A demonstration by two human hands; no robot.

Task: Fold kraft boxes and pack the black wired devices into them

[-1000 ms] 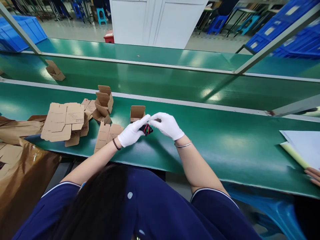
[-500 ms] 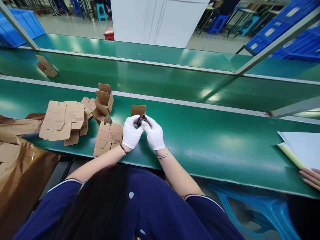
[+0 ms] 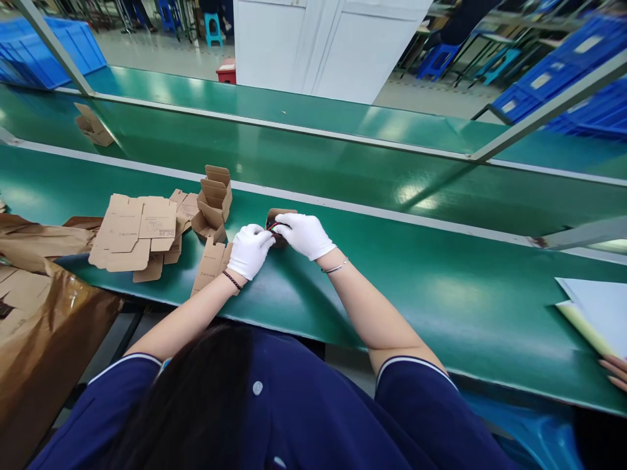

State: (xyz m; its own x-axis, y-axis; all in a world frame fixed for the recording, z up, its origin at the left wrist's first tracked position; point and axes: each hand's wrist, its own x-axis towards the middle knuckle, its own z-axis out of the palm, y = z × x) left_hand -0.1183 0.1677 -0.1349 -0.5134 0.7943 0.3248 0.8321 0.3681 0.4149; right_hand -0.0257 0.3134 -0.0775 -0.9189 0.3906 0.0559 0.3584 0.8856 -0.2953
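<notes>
The white-gloved left hand [image 3: 251, 251] and right hand [image 3: 304, 236] are meeting over a small black component [image 3: 271, 226] with red and green wires. The left fingers are pinching its near side, while the right fingers are pinching at the wires from the other side; the gloves are hiding much of it. The component is sitting at the mouth of a small open cardboard carton [image 3: 282, 212] that is standing on the green counter [image 3: 441, 281], its back flap rising just behind the fingers. How far inside the component is reaching, I cannot tell.

A flattened carton [image 3: 208, 266] is lying partly under the left forearm. Beyond it, two open cartons [image 3: 214, 194] are standing close together, and a pile of carton blanks [image 3: 128, 228] is spreading to their left. A brown bag [image 3: 73, 313] holding more cardboard is resting at the counter's left edge. Farther back, a lone open carton [image 3: 94, 125] is standing on the lower green strip. At the far right, another person's hand [image 3: 616, 371] is touching white and yellow sheets [image 3: 595, 307].
</notes>
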